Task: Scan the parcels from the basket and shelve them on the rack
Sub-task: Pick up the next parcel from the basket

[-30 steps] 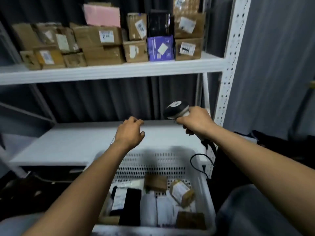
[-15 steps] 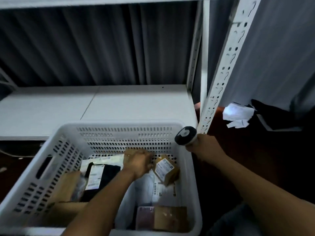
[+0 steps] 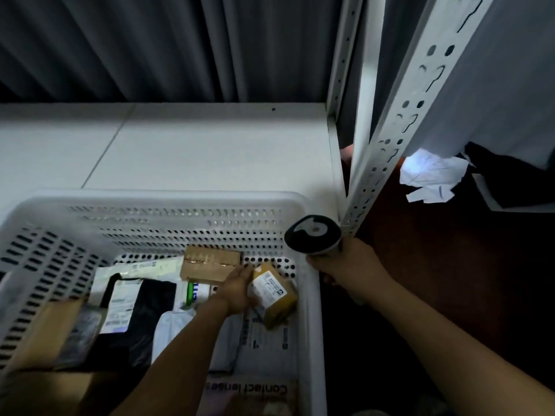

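Head view: left hand (image 3: pixel 237 291) reaches into the basket (image 3: pixel 180 199), fingers curled round a tilted, labelled box (image 3: pixel 273 295) by the right wall. Right hand (image 3: pixel 348 265) grips the scanner (image 3: pixel 313 237) just outside the rim. Box not yet scanned or shelved; several parcels left inside.

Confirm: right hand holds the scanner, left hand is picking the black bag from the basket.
Wrong parcel: the head view shows the left hand on the small labelled box, not the black bag. The right hand does hold the scanner.

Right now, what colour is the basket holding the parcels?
The basket is white, seen in the head view.
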{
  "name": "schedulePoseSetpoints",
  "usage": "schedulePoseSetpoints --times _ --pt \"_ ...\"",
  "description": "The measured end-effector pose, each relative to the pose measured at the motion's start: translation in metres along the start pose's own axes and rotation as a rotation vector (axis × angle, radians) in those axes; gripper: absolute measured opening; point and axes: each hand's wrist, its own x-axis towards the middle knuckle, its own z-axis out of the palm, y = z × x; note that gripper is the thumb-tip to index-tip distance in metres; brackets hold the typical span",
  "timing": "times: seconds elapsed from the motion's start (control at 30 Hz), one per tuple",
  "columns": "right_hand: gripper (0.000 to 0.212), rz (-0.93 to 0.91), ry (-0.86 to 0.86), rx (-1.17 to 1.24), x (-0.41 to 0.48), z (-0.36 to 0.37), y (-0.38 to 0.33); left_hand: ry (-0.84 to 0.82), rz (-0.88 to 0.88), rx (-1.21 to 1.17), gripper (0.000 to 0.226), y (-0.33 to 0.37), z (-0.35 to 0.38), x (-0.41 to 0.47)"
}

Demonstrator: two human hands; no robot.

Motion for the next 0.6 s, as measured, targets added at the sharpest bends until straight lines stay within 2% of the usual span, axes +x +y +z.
schedulePoseSetpoints --times 0.13,0.2,0.33,0.43,0.5,0.6 --pt "0.033 -0.005 0.028 0.063 0.008 0.0 0.0 -0.003 -0.007 -0.018 0.098 0.015 0.0 -0.019" --pt "0.031 -0.013 0.04 0.072 0.011 0.0 -0.001 -0.001 -0.03 -0.006 0.102 0.01 0.005 -0.025" --pt "0.024 0.038 0.01 0.09 0.007 0.0 0.0 -0.096 0.1 0.07 0.117 0.004 0.022 -0.04" --pt "0.023 0.033 -0.018 0.058 0.0 -0.001 -0.005 -0.042 0.113 0.101 0.11 0.005 0.03 -0.053" --pt "0.024 0.028 -0.055 0.055 -0.005 0.0 -0.009 0.071 0.069 -0.02 0.1 0.009 0.025 -0.065" --pt "0.024 -0.016 -0.127 0.059 -0.016 0.002 -0.02 0.249 0.031 -0.404 0.082 0.018 0.002 -0.086"
